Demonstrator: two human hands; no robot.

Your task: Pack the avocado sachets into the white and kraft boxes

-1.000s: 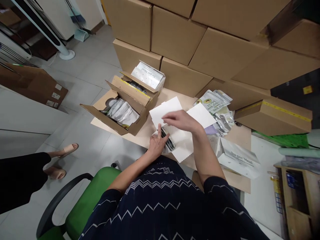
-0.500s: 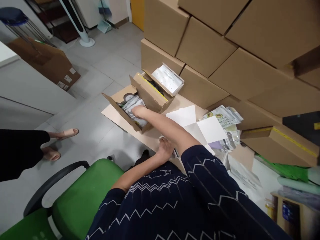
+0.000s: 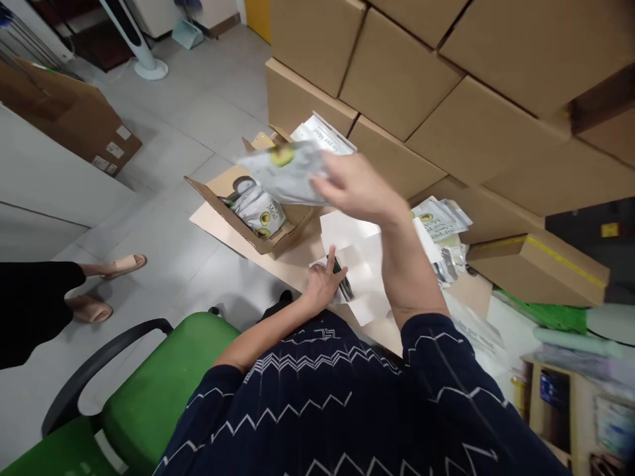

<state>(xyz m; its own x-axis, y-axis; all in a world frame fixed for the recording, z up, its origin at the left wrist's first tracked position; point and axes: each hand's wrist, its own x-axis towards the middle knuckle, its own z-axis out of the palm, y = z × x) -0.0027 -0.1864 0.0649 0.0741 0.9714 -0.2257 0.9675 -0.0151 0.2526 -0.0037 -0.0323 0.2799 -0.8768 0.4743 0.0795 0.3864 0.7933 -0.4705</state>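
My right hand [image 3: 354,188] grips a silvery pouch [image 3: 288,173] with an avocado picture, blurred by motion, above the table. My left hand [image 3: 321,285] rests at the near side of an unfolded white carton [image 3: 364,264], fingers apart. Dark-edged pouches [image 3: 344,284] stand on edge in the carton, touching the fingers of that hand. Left of the raised pouch, an open cardboard box [image 3: 225,210] contains several more avocado pouches [image 3: 260,211]. The raised pouch hides part of this box and of the one behind it.
A white carton [image 3: 325,134] lies beyond the raised pouch. More pouches [image 3: 439,218] are piled on the table's right, before stacked cardboard boxes [image 3: 397,86]. A green chair [image 3: 169,383] stands at left. Another person's feet in sandals [image 3: 124,266] show on the floor.
My right hand has come up out of the cardboard box and rightward, now with a pouch in it. My left hand's fingers have spread at the white carton. The view has shifted slightly.
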